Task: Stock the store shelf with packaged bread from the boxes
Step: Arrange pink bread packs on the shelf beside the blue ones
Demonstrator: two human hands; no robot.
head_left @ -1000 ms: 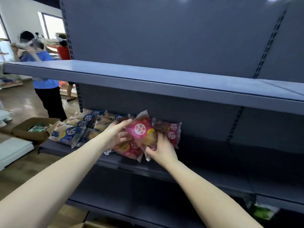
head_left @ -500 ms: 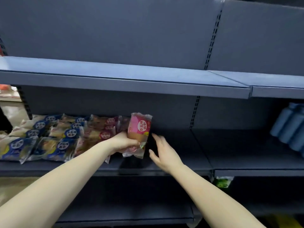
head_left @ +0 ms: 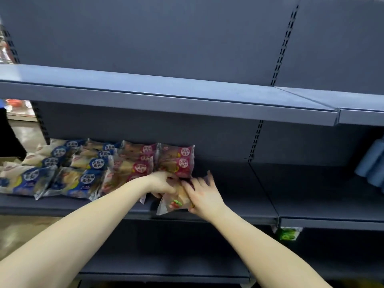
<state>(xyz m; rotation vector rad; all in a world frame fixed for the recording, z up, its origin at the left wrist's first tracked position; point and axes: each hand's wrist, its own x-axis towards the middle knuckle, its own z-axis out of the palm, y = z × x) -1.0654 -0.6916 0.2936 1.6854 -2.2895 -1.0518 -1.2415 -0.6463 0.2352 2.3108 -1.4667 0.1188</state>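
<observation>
Bread packets (head_left: 83,173) fill the shelf's (head_left: 239,196) left end, while the left hand (head_left: 164,182) grips and the flat right hand (head_left: 204,194) presses another packet (head_left: 176,202) at its front edge, leaving the right stretch to stock.

The left hand (head_left: 164,183) and right hand (head_left: 204,194) hide most of the near bread packet (head_left: 174,203), its label blurred, and the right edge cuts off the blue rolls (head_left: 372,169).

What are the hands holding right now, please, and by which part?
A bread packet at the shelf front. The left hand grips its upper left end, and the right hand rests spread fingers against its right side.
</observation>
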